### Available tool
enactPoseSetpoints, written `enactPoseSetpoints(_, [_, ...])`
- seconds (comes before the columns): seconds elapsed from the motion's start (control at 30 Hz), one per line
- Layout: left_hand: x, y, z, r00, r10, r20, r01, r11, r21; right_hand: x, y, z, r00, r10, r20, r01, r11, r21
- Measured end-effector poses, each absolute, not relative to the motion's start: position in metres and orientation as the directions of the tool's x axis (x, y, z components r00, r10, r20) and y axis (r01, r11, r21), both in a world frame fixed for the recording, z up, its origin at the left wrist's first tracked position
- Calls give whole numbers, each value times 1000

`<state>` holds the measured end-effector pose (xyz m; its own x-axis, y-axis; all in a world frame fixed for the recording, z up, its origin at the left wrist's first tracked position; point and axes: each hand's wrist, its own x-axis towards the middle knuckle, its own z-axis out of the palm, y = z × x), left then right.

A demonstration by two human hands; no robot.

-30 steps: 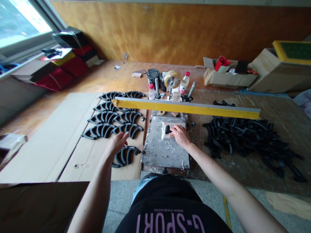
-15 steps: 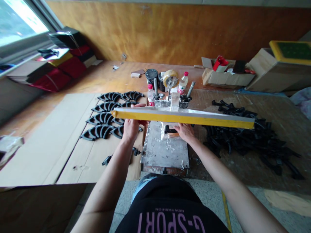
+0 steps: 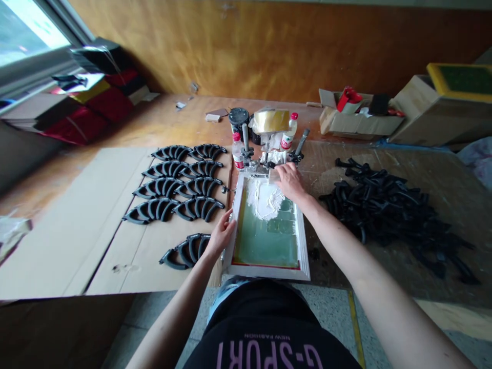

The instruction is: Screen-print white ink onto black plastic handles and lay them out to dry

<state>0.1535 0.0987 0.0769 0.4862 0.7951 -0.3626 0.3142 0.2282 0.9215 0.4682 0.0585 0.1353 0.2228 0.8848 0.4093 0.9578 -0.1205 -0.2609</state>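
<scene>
A screen printing frame (image 3: 306, 246) lies flat before me, its green mesh bearing a patch of white ink (image 3: 265, 200) near the far end. My left hand (image 3: 222, 233) is at the frame's left edge, fingers closed on its side. At the far end, my right hand (image 3: 290, 180) is closed on a pale squeegee (image 3: 274, 176), partly hidden by the fingers. Behind it, a metal clamp (image 3: 251, 165) holds the frame's far side. Curved black handles (image 3: 154, 210) lie in neat rows on cardboard to the left, with a shorter group (image 3: 188, 251) nearer me.
To the right lies a loose heap of black parts (image 3: 384, 215). Behind the clamp stand two red-capped bottles (image 3: 289, 132), a dark can (image 3: 239, 119) and a tape roll (image 3: 271, 121). Open cardboard boxes (image 3: 363, 123) are at the back right; stacked bundles (image 3: 92, 102) at the back left.
The raised frame has come down flat, covering the metal plate. My left hand has moved down toward me along its left side; my right hand has left the plate for the squeegee.
</scene>
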Motion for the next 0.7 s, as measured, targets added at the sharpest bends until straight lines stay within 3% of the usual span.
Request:
enactPoseSetpoints(0.1, [155, 100, 62, 464, 818, -340, 334, 195, 922, 453, 70, 127, 169, 956, 239, 971, -121, -204])
enactPoseSetpoints(0.2, [154, 101, 59, 459, 817, -349, 347, 196, 917, 435, 56, 117, 131, 978, 161, 979, -101, -179])
enactPoseSetpoints(0.37, [153, 101, 55, 470, 808, -354, 390, 170, 905, 416, 15, 129, -261, 960, 103, 949, 275, -155])
enactPoseSetpoints(0.43, [153, 101, 54, 470, 808, -354, 399, 163, 902, 418, 10, 137, -346, 935, 83, 916, 355, -188])
enactPoseSetpoints(0.53, [154, 102, 57, 463, 806, -369, 405, 178, 897, 422, 14, 139, -290, 952, 99, 925, 306, -225])
enactPoseSetpoints(0.63, [154, 101, 60, 457, 801, -388, 385, 215, 898, 418, 13, 126, -199, 963, 183, 956, 232, -178])
enactPoseSetpoints(0.7, [154, 100, 63, 459, 795, -396, 365, 238, 900, 414, 7, 117, -231, 951, 205, 952, 264, -157])
